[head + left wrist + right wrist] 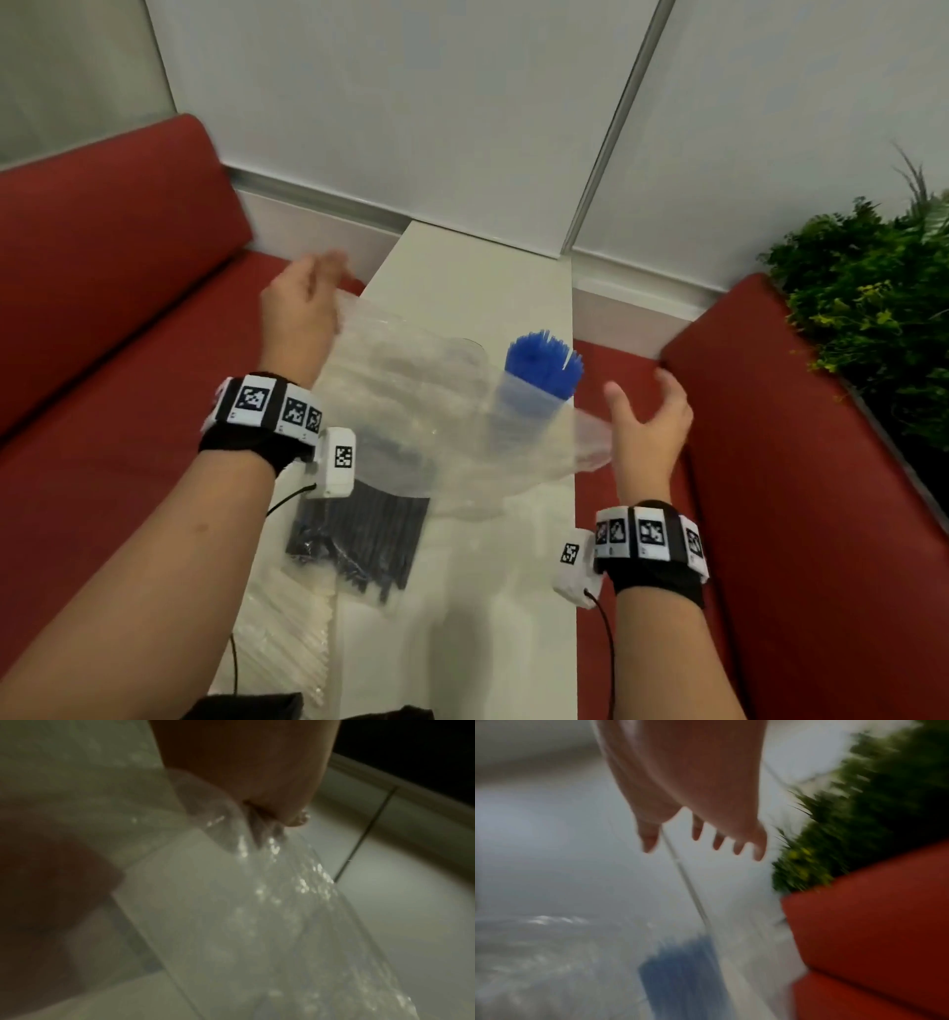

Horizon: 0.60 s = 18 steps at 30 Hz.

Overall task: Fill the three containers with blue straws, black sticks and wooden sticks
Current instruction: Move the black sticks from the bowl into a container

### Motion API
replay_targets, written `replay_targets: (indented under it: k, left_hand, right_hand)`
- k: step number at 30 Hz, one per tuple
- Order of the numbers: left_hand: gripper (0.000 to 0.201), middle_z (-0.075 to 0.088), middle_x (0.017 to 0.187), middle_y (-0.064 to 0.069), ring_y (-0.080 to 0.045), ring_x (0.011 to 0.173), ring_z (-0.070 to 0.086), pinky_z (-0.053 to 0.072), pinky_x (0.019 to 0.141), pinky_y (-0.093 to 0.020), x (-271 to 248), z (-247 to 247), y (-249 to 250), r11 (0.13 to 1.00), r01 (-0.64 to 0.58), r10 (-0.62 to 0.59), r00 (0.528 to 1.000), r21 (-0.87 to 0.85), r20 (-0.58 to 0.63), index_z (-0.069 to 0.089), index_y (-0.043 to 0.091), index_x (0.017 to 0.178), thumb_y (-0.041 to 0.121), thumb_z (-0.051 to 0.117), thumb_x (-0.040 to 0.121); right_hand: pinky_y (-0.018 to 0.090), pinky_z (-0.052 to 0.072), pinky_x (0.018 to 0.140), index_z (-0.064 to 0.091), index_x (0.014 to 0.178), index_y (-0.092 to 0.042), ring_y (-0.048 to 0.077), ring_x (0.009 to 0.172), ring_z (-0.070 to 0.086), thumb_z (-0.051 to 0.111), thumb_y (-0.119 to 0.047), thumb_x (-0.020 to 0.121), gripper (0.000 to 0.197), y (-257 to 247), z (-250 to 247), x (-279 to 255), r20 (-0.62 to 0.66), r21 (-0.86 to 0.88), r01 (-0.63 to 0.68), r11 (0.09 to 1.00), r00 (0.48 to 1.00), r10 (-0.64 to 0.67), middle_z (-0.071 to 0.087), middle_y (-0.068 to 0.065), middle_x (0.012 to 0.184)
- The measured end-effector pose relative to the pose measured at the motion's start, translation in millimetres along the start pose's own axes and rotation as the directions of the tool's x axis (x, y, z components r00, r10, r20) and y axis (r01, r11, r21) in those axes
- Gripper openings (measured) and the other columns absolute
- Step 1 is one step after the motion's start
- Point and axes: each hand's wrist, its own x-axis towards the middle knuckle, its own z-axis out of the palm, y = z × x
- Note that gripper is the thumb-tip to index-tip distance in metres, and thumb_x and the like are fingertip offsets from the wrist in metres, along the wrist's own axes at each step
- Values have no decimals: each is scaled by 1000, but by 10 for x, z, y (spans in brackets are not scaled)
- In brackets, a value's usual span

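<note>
At centre frame in the head view, the blue straws stand upright in a clear container on the narrow white table, so one of three fills looks done. An empty clear plastic bag stretches across the middle of the frame, from the left hand at upper left to beside the right hand at centre right. In the left wrist view the left fingers are together, pinching the bag's edge, probably to lift the spent wrapping clear of the container. The right hand is spread, fingers apart and holding nothing; it sits just beside the bag's loose end, perhaps having let it go. The black sticks lie still bagged at lower centre-left on the table. A pale packet beneath them, at bottom left, may hold the wooden sticks, though I cannot tell. The other two containers are hidden behind the bag.
</note>
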Motion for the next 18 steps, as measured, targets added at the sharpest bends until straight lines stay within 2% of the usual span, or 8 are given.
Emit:
replay_targets:
  k: [1, 3, 5, 6, 9, 12, 15, 18]
  left_hand:
    - [30, 56, 52, 7, -9, 45, 51, 45, 48, -25, -57, 97, 175, 998, -20, 27, 992, -56, 123, 69, 34, 85, 58, 51, 89]
    - [21, 57, 53, 6, -5, 43, 50, 39, 43, -16, -194, 302, 523, 986, -40, 103, 911, -164, 400, 68, 37, 92, 55, 61, 85]
    - [31, 58, 58, 0, -11, 47, 53, 40, 45, -18, -293, 448, 790, 972, -39, 180, 754, -230, 631, 64, 34, 109, 51, 69, 84]
    - [37, 61, 63, -1, -14, 51, 55, 43, 48, -19, -307, 465, 873, 972, -48, 202, 669, -230, 715, 61, 34, 116, 49, 71, 84]
    - [44, 73, 98, 12, -6, 71, 65, 50, 66, -17, -155, 253, 901, 994, -88, 100, 489, -66, 866, 62, 37, 116, 50, 78, 77]
    - [38, 72, 100, 19, 2, 85, 68, 50, 85, -28, 68, -98, 696, 919, -251, -197, 376, 304, 905, 69, 45, 102, 56, 82, 69]
    - [19, 76, 87, 10, -7, 86, 70, 50, 88, -36, 153, -326, 459, 865, -284, -304, 362, 415, 881, 76, 37, 89, 48, 81, 75]
    - [23, 75, 81, 0, -9, 77, 69, 51, 84, -35, 123, -348, 301, 987, -35, -107, 584, 157, 805, 75, 28, 85, 48, 78, 75]
  right_hand:
    - [25, 36, 108, 49, 142, -34, 9, 132, 46, 79, -43, 83, 67, -148, 73, -56, 140, 17, 111, 994, 984, -112, 47, -9, 144]
    - [16, 36, 109, 41, 144, -48, -4, 135, 42, 81, -58, 74, 80, -483, 283, -226, 488, 144, 209, 967, 835, -253, 46, -21, 146]
    - [18, 47, 99, 54, 132, -46, -5, 120, 56, 82, -51, 77, 62, -748, 491, -384, 653, 224, 243, 944, 682, -330, 63, -20, 129]
    - [28, 53, 93, 66, 121, -35, 2, 105, 65, 80, -36, 83, 40, -832, 559, -422, 657, 290, 208, 934, 666, -352, 72, -14, 113]
    - [28, 58, 72, 75, 102, -9, 13, 74, 69, 65, -7, 95, 12, -887, 506, -358, 545, 456, 70, 887, 766, -340, 75, -2, 83]
    - [19, 52, 64, 78, 90, -22, 9, 67, 62, 60, -9, 100, 24, -705, 281, -188, 377, 508, 47, 860, 886, -271, 69, -2, 78]
    - [21, 43, 56, 76, 94, -24, 8, 62, 50, 53, -18, 104, 25, -548, 88, -49, 214, 540, 47, 840, 958, -191, 58, 0, 73]
    - [15, 43, 52, 68, 103, -16, 1, 57, 50, 48, -23, 107, 21, -504, -27, 5, 122, 589, 31, 808, 985, -126, 59, -10, 68]
